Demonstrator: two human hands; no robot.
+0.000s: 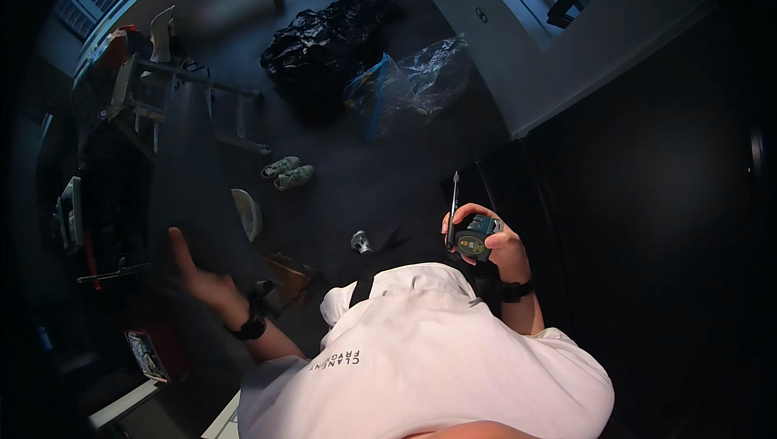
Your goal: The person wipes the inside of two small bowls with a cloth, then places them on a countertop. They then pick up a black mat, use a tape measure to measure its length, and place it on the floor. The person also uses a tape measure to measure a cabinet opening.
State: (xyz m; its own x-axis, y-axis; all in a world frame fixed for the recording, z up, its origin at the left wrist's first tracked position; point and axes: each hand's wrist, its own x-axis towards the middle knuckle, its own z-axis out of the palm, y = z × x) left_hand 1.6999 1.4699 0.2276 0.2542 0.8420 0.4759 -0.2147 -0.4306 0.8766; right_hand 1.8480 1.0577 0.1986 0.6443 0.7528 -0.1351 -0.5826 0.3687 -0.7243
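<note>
In my right hand [501, 245] are a dark green tape measure [472, 246] and a slim black pen-like tool [453, 208]. The tape measure's round face is turned up, and the pen-like tool points away from me. My left hand [212, 287] is at a long, dark, blurred panel [194, 178], its thumb lying along the near face. The other fingers are hidden, seemingly behind the panel. This panel stretches away from me in front of a metal stepladder [167, 90].
A crumpled black plastic sheet [328, 32] and clear plastic bag [419, 81] lie on the dark floor. Nearer are a pair of shoes [288, 173] and a whitish rounded object [246, 214]. A pale wall [485, 44] with a window rises at upper right. Dark surfaces fill the right side.
</note>
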